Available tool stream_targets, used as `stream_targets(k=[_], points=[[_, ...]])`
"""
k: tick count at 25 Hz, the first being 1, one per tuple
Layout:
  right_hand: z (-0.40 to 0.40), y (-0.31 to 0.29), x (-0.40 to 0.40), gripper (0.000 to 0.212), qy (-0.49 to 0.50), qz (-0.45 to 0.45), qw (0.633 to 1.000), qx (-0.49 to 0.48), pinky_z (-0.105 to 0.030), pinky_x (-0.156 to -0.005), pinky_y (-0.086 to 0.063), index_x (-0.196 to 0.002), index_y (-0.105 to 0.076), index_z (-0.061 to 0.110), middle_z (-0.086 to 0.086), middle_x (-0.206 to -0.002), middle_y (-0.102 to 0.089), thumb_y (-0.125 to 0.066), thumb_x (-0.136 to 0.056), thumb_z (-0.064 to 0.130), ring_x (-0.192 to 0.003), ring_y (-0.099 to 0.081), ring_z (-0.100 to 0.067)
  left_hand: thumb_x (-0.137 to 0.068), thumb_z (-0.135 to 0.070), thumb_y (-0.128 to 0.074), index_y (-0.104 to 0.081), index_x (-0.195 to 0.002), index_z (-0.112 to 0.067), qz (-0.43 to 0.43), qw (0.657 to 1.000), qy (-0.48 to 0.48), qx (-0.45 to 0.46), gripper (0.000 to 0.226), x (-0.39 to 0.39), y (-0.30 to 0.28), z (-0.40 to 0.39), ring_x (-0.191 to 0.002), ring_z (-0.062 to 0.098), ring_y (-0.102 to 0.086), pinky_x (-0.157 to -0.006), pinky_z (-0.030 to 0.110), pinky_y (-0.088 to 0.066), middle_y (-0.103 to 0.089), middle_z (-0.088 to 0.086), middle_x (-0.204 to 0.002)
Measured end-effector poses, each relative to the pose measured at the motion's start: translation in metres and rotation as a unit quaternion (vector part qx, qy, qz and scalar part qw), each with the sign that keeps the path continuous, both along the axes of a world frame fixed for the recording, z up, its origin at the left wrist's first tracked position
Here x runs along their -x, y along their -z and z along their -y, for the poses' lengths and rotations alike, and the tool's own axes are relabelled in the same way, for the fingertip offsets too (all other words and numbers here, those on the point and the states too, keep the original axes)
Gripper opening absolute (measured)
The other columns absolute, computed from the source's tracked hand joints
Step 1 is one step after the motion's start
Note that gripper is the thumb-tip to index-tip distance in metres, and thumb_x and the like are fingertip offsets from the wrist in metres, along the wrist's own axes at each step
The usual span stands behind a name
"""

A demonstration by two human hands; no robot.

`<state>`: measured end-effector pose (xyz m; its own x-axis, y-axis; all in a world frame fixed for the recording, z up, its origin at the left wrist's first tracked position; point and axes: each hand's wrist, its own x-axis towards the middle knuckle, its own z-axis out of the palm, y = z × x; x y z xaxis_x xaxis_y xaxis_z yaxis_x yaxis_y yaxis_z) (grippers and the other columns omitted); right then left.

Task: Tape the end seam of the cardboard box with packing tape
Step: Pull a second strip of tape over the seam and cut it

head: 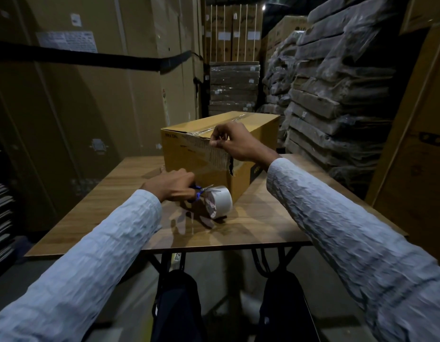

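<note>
From the head camera I see the cardboard box (214, 154) sitting on the wooden table (275, 218), its near end face turned toward me. Clear packing tape already runs along the top centre seam. A glossy strip of tape (209, 154) slants down across the end face, from just under my right fingertips toward the lower corner, and the printed lettering beneath it shows through. At the right edge of that face the cardboard looks torn, with a dark ragged gap.

My right hand (235, 144) is at the box's upper end edge, fingers curled in and pinched together on the tape where it folds over the edge. Whether the thumb presses tape or bare cardboard, I cannot tell.

My left hand (173, 185) is lower, in front of the box's bottom edge, fingers closed around blue-handled scissors (201, 191). The blades point right, just past my knuckles, touching the top of the roll of packing tape (219, 202), which stands on its edge on the table just beside the box.
</note>
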<state>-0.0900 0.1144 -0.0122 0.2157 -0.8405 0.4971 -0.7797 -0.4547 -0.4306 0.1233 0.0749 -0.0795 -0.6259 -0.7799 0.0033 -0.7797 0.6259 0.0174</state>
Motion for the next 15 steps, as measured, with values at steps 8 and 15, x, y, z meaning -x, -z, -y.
stream_targets(k=[8,15], points=[[0.0000,-0.0001,0.0011,0.009,0.001,-0.005,1.000,0.003,-0.011,-0.064,-0.040,-0.096,-0.065,0.024,0.016,-0.089,-0.058,-0.064,-0.098,0.015,-0.082,-0.054,0.005,-0.085,-0.050,-0.048,-0.054,-0.104,-0.015,-0.002,1.000,0.010,-0.011,0.040,0.0075,-0.0088,-0.0045,-0.077,0.014,-0.050,-0.104,0.069,-0.040,-0.052,0.000,-0.092],[0.0018,0.0007,0.0015,0.009,0.004,-0.007,1.000,0.001,-0.013,-0.065,-0.039,-0.096,-0.064,0.023,0.016,-0.090,-0.057,-0.063,-0.098,0.015,-0.082,-0.053,0.004,-0.086,-0.048,-0.049,-0.053,-0.098,-0.020,-0.006,1.000,0.009,-0.016,0.031,0.0097,-0.0094,-0.0021,-0.075,0.014,-0.050,-0.103,0.071,-0.041,-0.054,0.000,-0.090]])
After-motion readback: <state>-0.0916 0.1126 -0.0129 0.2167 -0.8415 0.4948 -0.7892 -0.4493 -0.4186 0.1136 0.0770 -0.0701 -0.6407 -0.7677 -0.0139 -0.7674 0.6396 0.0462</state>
